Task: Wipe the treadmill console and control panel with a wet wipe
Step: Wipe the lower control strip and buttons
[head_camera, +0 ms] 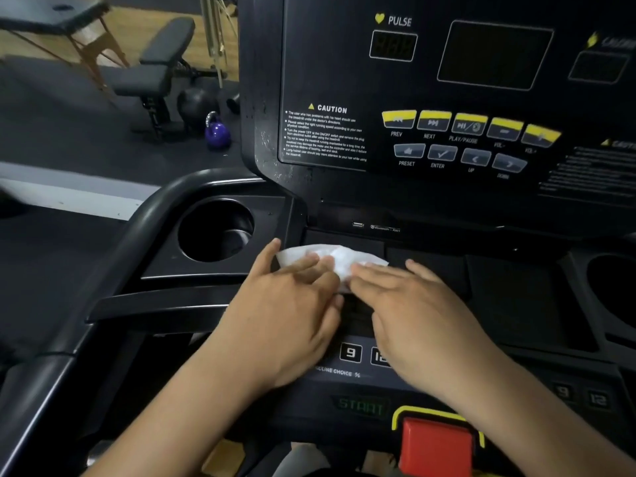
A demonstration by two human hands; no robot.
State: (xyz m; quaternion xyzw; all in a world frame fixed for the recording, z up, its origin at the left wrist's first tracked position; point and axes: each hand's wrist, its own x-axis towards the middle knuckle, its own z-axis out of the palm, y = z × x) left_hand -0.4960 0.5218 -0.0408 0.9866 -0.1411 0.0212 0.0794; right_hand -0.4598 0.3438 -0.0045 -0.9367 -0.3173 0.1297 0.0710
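Observation:
A white wet wipe point(335, 258) lies crumpled on the flat black tray of the treadmill console point(430, 266), just below the upright display panel point(447, 98). My left hand point(289, 304) rests on the wipe's left part, fingers spread and pinching its edge. My right hand point(413, 304) lies flat with its fingertips on the wipe's right part. Below my hands sit the incline number buttons point(351, 352), the START button point(359, 406) and the red safety stop point(437, 442). Yellow and grey control buttons point(468, 132) line the upright panel.
A round cup holder point(216, 230) sits left of the wipe, and another point(612, 287) at the right edge. A black handrail point(113, 256) curves around the left side. On the floor beyond stand a weight bench point(155, 70) and a purple kettlebell point(217, 130).

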